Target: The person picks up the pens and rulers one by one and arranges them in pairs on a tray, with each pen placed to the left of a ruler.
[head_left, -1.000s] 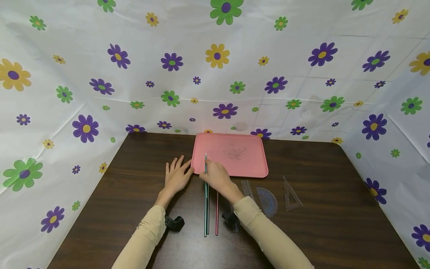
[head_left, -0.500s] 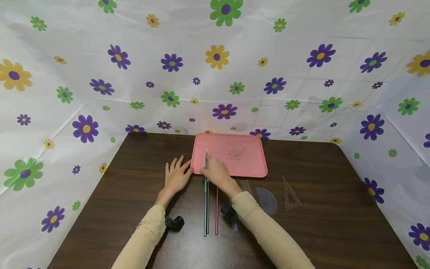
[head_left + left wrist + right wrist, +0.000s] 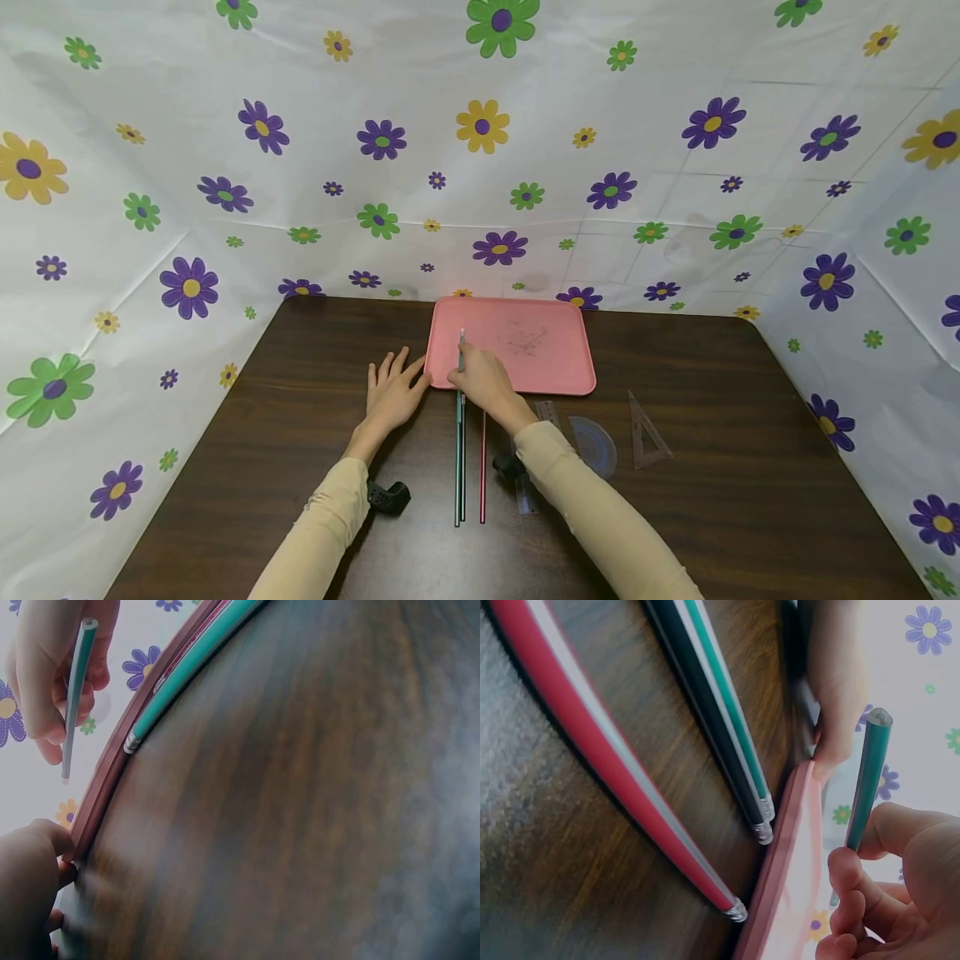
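Observation:
My right hand pinches a green pencil between thumb and fingers above the front left of a pink tray. In the right wrist view, one end of this pencil points up. My left hand lies on the table with fingers spread, its thumb at the tray's left edge. Below the tray lie another green pencil, a dark pencil and a red pencil, roughly parallel. Their silver eraser ends sit close to the tray's front rim in the right wrist view.
Right of the pencils, a clear ruler is partly hidden by my right arm. A clear protractor and a clear set square lie farther right. Behind the dark wooden table hangs a flowered white sheet.
My right hand has moved slightly away from me over the tray, carrying the green pencil with it. The left hand, the tray and the other pencils stay in place.

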Tool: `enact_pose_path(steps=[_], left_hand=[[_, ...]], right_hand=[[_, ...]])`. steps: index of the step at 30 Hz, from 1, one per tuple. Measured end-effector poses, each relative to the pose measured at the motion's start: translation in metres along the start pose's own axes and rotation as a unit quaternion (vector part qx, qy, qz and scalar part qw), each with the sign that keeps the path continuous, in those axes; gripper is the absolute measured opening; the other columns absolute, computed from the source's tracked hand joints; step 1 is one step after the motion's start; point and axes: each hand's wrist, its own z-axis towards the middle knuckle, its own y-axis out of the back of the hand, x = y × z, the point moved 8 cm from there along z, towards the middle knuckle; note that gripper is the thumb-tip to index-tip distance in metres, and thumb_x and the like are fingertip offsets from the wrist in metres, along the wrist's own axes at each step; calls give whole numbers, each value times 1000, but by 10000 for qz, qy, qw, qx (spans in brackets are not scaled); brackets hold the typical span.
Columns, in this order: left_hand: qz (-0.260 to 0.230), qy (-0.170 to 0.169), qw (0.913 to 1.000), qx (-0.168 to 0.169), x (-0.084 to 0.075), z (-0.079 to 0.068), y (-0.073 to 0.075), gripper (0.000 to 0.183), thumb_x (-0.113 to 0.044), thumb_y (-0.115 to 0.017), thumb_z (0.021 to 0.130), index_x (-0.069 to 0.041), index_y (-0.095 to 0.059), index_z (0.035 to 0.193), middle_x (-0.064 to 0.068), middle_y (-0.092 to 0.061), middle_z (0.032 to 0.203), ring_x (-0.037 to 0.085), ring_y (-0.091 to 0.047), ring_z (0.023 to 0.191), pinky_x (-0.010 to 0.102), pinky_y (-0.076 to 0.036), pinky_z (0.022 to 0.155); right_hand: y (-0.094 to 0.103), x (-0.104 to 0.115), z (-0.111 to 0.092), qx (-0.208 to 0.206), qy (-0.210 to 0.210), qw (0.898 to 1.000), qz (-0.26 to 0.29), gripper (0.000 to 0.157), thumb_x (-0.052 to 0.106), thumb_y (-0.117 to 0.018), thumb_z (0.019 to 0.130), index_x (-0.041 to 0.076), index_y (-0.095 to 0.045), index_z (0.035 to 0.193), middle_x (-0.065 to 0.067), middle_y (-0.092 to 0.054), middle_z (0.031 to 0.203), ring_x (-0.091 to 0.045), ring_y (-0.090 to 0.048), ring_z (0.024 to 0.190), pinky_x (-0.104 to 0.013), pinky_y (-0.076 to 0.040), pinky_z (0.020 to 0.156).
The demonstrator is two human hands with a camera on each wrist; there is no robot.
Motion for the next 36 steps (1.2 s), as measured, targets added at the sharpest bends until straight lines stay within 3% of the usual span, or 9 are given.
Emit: enact_pose_path(steps=[10, 14, 17, 20, 28, 36], left_hand=[[16, -4, 10000, -49, 0, 1, 1, 53, -48, -39, 105, -23, -45, 151, 14, -22, 165, 38, -8, 153, 64, 7, 120], [-6, 23, 10000, -6, -1, 0, 1, 53, -49, -38, 105, -24, -45, 151, 13, -22, 165, 37, -8, 154, 63, 7, 120], [-6, 43, 10000, -11, -1, 0, 2, 53, -50, -38, 105, -24, -45, 151, 12, -22, 165, 37, -8, 154, 63, 7, 120], [13, 36, 10000, 0, -1, 0, 2, 53, -50, -38, 105, -24, -44, 151, 12, -22, 165, 37, -8, 154, 63, 7, 120], [14, 27, 10000, -29, -1, 0, 2, 53, -49, -38, 105, -25, -45, 151, 12, -22, 165, 36, -7, 154, 63, 7, 120], [20, 18, 10000, -21, 0, 0, 2, 53, -50, -38, 105, -24, -44, 151, 12, -22, 165, 36, -7, 154, 63, 6, 120]], right_hand=[[-6, -6, 8, -97, -60, 9999, 48, 51, 13, -63, 91, -2, -53, 138, 4, -53, 52, -7, -42, 41, -21, -34, 44], [-6, -5, 11, -178, -65, 9998, -51, 28, 13, -65, 90, 3, -64, 116, 3, -56, 58, -7, -45, 46, -22, -36, 47], [-7, -3, 12, -171, -23, 9998, -110, 9, 13, -66, 89, 7, -63, 96, 2, -59, 64, -8, -48, 50, -22, -38, 49], [-8, -2, 12, -111, 29, 9998, -188, 7, 12, -67, 89, 9, -61, 86, 0, -60, 67, -9, -48, 52, -21, -38, 49], [-13, -2, 15, -65, 202, 9994, -272, 7, 10, -66, 89, 9, -62, 84, 1, -59, 61, -9, -48, 50, -20, -37, 48], [-17, -6, 17, -50, 232, 9989, -401, 5, 9, -64, 92, 7, -65, 87, -1, -65, 66, -7, -51, 51, -19, -40, 50]])
